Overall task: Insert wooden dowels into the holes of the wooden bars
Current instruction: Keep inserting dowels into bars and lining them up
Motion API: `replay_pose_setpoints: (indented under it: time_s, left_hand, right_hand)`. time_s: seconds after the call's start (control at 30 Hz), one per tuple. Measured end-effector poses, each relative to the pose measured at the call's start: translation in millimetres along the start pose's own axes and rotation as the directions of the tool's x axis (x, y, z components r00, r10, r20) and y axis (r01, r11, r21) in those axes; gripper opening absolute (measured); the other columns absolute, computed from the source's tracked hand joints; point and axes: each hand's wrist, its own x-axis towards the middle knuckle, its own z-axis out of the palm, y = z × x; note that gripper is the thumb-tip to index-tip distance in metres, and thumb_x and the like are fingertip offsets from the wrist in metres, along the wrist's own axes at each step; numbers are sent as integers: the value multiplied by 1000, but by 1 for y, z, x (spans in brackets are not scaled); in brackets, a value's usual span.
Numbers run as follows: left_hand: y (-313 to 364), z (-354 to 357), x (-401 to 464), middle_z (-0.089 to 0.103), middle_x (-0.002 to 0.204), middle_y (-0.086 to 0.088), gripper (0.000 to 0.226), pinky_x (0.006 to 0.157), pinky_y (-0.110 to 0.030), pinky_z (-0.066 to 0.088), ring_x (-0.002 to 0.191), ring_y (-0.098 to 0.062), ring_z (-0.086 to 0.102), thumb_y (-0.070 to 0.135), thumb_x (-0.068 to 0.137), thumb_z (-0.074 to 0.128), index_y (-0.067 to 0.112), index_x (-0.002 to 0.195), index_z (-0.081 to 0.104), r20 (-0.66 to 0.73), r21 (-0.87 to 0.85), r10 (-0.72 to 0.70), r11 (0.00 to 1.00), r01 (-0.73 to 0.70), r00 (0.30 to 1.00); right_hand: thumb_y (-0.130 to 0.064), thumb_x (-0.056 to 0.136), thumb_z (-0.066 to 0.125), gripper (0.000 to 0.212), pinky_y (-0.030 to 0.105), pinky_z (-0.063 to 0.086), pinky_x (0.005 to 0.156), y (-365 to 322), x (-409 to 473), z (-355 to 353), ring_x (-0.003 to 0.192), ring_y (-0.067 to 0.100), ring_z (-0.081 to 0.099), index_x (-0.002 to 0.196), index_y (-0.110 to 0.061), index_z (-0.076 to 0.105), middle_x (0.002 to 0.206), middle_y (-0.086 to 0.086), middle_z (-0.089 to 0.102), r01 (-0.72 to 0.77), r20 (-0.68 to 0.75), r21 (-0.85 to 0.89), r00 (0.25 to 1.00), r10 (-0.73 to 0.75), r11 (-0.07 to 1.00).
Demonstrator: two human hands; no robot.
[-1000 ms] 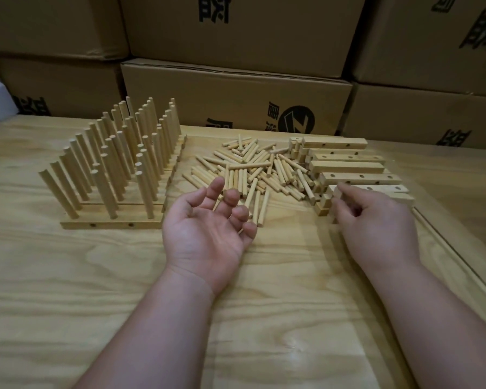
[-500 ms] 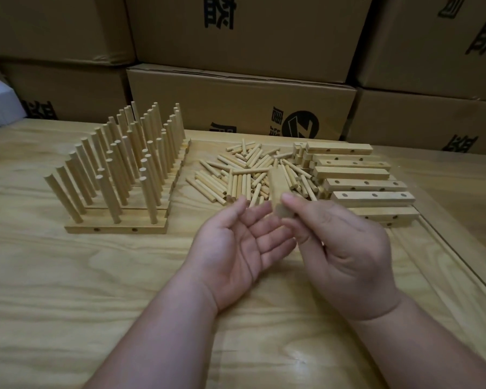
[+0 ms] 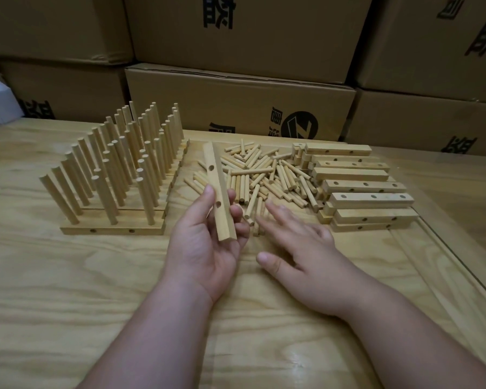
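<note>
Left hand [image 3: 205,248]: fingers curled round a pale drilled wooden bar [image 3: 218,192], held nearly upright.
Right hand [image 3: 306,254]: fingers spread, holding nothing, over the loose short wooden dowels [image 3: 267,175].

The bar [image 3: 218,192], dowels [image 3: 267,175] and other bars [image 3: 359,189] are all pale yellow wood. The table [image 3: 68,290] under them is light wood with wavy brown lines. Behind the table, the boxes [image 3: 236,99] are brown with black marks.

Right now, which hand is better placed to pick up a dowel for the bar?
The right hand: it is free, open, fingers beside the loose dowels. The left hand holds the bar.
</note>
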Motion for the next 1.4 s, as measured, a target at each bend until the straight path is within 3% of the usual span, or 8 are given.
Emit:
replay_pose_setpoints:
  time_s: [0.23,0.5,0.6,0.73,0.83,0.9,1.0,1.4]
  left_hand:
    - [1,2,-2,56,74,-1,13,49,-23,25,57,-11,47,22,91,64,12,84,62,-42,43,-3,999,5,999]
    - [1,0,0,56,73,3,24,52,-24,20,53,-10,42,37,100,50,22,108,67,-50,39,-16,999,18,999]
    - [2,2,0,56,72,4,24,51,-25,26,53,-10,43,36,101,49,21,106,67,-64,47,-20,999,23,998]
    - [1,4,-3,56,70,0,23,54,-27,33,55,-13,46,29,96,56,11,83,63,-77,81,-34,996,41,996]
    - [0,5,-4,63,73,-3,31,57,-28,41,58,-15,55,24,95,55,9,74,73,-64,78,-63,995,68,996]
    - [0,5,-5,70,84,-4,22,59,-29,45,62,-16,62,20,94,53,8,95,72,-34,73,-69,995,71,997]
    - [-1,6,-5,74,93,-4,26,58,-29,47,62,-16,65,20,96,51,8,118,59,-21,105,-73,992,75,997]
    - [-4,6,-4,78,90,-7,26,56,-30,59,64,-18,71,25,103,52,6,106,69,-19,198,-62,978,64,998]
  right_hand:
    - [-49,94,57,22,36,27,108,-2,-1,0,126,-2,41,111,-37,64,123,-26,53,-4,-182,102,983,23,995]
    - [-62,93,48,48,29,8,113,-4,-2,2,145,2,10,139,-51,46,158,-20,21,-46,-26,-1,999,46,999]
    - [-51,92,59,24,32,27,110,-4,0,2,132,5,38,108,-37,71,139,-19,47,-108,-169,81,978,120,991]
    - [-40,86,71,8,33,49,88,3,1,-3,97,7,55,84,-33,67,99,-19,57,-225,-325,67,916,234,972]
    - [-41,87,69,21,34,50,86,5,1,-6,97,10,55,106,-34,67,96,-19,56,-322,-329,25,891,312,946]
    - [-45,89,63,33,37,50,88,6,2,-5,100,14,56,119,-31,66,99,-14,56,-375,-309,-16,884,352,927]
    - [-47,90,60,25,38,50,85,5,1,-3,96,16,56,108,-32,68,94,-13,52,-407,-307,-13,871,384,913]
    - [-27,88,68,11,17,35,62,7,2,-3,78,-1,51,95,-33,62,84,-20,57,-313,-487,153,801,347,937]
